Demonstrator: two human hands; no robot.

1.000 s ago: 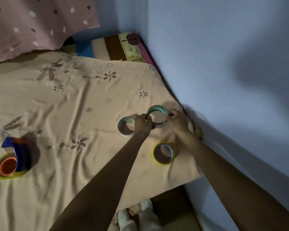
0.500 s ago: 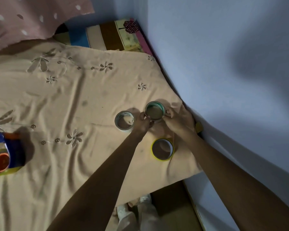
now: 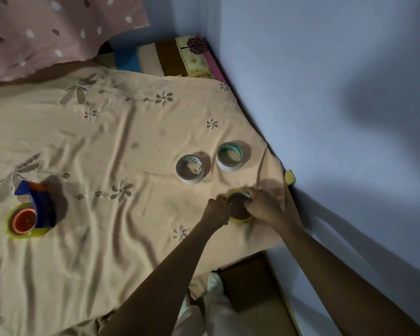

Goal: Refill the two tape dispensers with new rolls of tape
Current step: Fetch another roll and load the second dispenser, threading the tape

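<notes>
Both arms reach forward; the left hand and right hand pinch opposite rims of the yellow tape roll, near the beige cloth's wall-side edge.

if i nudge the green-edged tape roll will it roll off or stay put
The green-edged roll lies flat on its side face on the soft cloth, so a nudge would probably slide or snag it rather than roll it. Its hollow core suggests it is fairly light. Tipped onto its rim, it could roll.

Both forearms are bare, no sleeves, watch or rings showing; pale, whitish trousers cover the legs at six o'clock.
</notes>
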